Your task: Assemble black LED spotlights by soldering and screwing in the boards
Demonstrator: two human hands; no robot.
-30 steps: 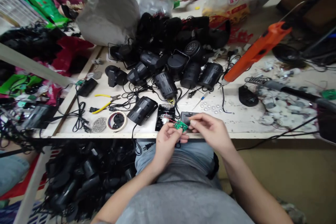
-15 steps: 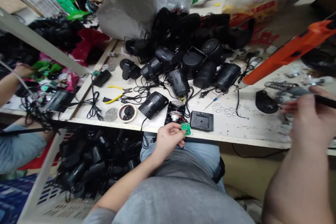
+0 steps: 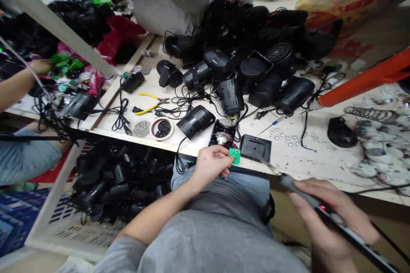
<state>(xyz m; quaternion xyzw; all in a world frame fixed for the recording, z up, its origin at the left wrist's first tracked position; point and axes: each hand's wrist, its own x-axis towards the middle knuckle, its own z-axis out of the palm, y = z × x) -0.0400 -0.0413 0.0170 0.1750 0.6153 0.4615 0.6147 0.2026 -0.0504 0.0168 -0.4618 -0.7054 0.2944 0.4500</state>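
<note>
Between the thumb and fingers of my left hand (image 3: 214, 161) is a small green circuit board (image 3: 235, 155), held at the table's front edge. Red wires run from it into an open black lamp housing (image 3: 221, 133) just behind. My right hand (image 3: 329, 217) is closed around a soldering iron (image 3: 315, 204) with a small red light on its grip. The iron's tip points left toward the board but stays apart from it. Beside the board lies a flat black rectangular cover (image 3: 255, 148). A closed black lamp housing (image 3: 196, 122) rests to the left of the open one.
Yellow-handled pliers (image 3: 150, 103), a tape roll (image 3: 162, 129) and a screwdriver (image 3: 272, 123) lie on the table. Black lamps (image 3: 230, 30) pile up behind. An orange tool (image 3: 365, 79) hangs at right above a coiled iron stand (image 3: 368, 113). A white crate (image 3: 48, 222) stands below; a co-worker's arm (image 3: 19, 81) is at left.
My right hand has brought the soldering iron from the coiled stand at right down and left, closer to the board. My left hand still pinches the board. The whole view has shifted slightly.
</note>
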